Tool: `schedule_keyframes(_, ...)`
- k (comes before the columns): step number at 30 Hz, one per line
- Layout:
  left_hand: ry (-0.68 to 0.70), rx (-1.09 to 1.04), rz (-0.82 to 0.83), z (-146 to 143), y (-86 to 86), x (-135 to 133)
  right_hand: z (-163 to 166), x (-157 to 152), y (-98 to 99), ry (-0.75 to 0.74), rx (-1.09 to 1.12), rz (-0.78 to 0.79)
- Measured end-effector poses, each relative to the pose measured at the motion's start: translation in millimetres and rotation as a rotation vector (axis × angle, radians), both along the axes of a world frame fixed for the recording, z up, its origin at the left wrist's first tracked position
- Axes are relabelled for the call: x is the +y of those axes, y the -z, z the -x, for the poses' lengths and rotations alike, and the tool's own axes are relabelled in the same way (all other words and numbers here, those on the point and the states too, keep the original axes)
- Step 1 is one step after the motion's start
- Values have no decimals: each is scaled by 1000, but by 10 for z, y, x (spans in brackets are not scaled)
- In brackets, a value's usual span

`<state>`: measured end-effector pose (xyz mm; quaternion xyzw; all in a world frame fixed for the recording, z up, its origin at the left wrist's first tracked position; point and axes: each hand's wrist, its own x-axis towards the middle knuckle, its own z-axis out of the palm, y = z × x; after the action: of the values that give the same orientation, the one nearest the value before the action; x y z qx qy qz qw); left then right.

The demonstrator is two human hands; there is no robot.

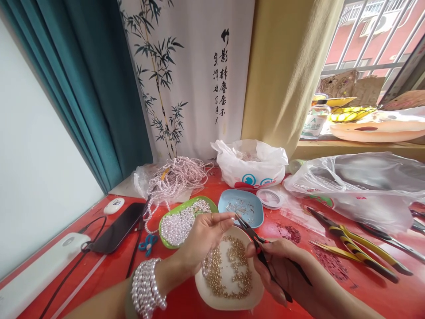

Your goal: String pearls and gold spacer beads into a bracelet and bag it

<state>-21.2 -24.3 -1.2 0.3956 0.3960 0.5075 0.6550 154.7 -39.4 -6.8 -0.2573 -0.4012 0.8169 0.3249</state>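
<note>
My left hand [203, 237] is pinched at the fingertips on something too small to name, above a white dish of gold beads [229, 297]. My right hand [282, 266] grips black-handled pliers [257, 246], whose tips meet my left fingertips. A pearl bracelet stack [146, 288] wraps my left wrist. Just beyond lie a green dish of pearls [181, 221] and a blue dish of metal pins [244, 207].
Pearl strands [175, 177] are heaped at the back of the red table [365, 292]. A phone [119, 230], a power bank [40, 266], small blue scissors [148, 243] lie left. Yellow-handled pliers [358, 246], plastic bags [252, 166] and a wire spool [269, 198] lie right.
</note>
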Motion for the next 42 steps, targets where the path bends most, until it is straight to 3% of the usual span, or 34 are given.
schedule_keyframes(26,87,-130,89,26,6,-45,9,-21,-10,-69,73,119)
schedule_keyframes(33,18,-32,59,17,-72,-87,-5,-10,-97,30,-121,-44)
schedule_keyframes(38,-5,0,30,-24,-117,-139,-43,26,-167,88,-402,-352)
schedule_keyframes(42,-31,70,-14,-19,-75,-129,-50,-24,-242,224,-584,-604)
